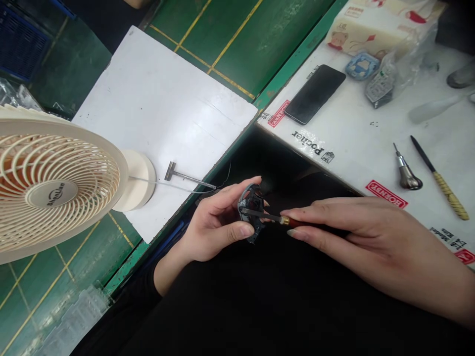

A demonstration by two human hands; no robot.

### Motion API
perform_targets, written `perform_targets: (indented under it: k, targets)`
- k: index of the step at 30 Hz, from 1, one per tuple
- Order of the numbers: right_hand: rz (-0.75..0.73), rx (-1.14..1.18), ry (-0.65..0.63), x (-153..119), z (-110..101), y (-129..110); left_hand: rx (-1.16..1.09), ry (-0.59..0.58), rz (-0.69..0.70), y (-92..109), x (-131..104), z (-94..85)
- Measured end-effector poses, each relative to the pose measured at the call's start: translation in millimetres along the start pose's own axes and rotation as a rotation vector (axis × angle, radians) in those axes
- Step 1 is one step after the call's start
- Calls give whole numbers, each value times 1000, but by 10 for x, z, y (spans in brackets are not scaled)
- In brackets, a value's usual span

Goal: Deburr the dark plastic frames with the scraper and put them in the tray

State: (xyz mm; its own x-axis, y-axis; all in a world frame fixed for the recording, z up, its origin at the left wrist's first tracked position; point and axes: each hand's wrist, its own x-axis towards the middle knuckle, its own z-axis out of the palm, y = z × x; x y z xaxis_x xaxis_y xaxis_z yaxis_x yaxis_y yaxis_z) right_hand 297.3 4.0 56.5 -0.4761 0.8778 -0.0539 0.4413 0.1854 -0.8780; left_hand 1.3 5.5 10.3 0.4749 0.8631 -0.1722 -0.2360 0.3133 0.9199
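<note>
Hands hold part near table edge.

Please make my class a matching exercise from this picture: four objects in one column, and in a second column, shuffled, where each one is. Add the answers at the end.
Column one
1. Black rectangular phone
2. Small dark irregular part
3. Slim metal-bladed tool with a brass collar
4. T-shaped grey metal tool

Column two
A. Held in the right hand
B. Lying on the flat white surface, near the round cream fan
C. Held in the left hand
D. Lying next to the small blue-and-white object

Pairs: 1-D, 2-C, 3-A, 4-B
</note>
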Motion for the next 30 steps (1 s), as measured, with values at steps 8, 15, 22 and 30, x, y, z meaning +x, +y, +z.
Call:
perform_targets:
  k: [8, 15, 22, 30]
  targets:
    - [-29, -36, -17, -13, 2, 21, -90, -35, 1, -16, -23, 15]
    - [-17, -14, -39, -21, -2, 23, -86, -6, -8, -13, -27, 26]
    - [13, 27, -54, -13, -3, -8, -100, 5, -17, -26, -32, 40]
    - [44, 48, -62, -8, -7, 9, -103, 9, -30, -60, -55, 36]
